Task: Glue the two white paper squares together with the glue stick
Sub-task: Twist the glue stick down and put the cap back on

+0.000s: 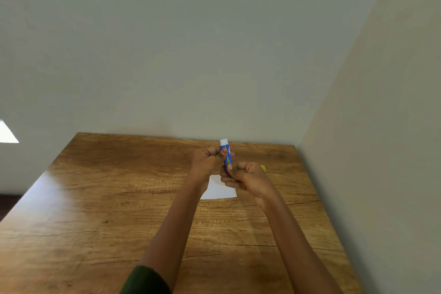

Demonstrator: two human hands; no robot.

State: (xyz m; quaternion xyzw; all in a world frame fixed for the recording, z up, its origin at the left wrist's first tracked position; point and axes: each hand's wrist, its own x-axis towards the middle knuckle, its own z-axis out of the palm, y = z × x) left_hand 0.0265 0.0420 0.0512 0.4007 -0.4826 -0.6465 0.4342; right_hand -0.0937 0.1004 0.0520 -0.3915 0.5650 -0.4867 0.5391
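Blue cylindrical glue stick (228, 157) with a white end is held up in the air over the far part of the table, white end pointing up and away, the body tilted only slightly off vertical. Left hand (206, 159) grips the upper half of the blue barrel: thumb on the near side, fingers curled round behind. Right hand (248, 178) grips the lower end, with fingers and thumb curled and pinching the base; the bottom of the stick is hidden inside that grip. Both hands are closed on the same stick, one above the other and nearly touching. Flat white paper square (220, 192) lies on the brown wood-grain table (119, 198) directly under the hands, partly covered by them from this view; neither hand touches it. Only one sheet outline shows, so cannot tell if a second square is stacked on it or hidden. Small yellow object (263, 168) sits on the table just beyond the right hand, mostly hidden, so its shape is unclear. Dark green sleeve (145, 280) covers the left upper arm at the bottom edge; both forearms are bare. Plain pale wall (214, 55) stands behind the table, which is pushed into the corner where a second wall meets it on the right.
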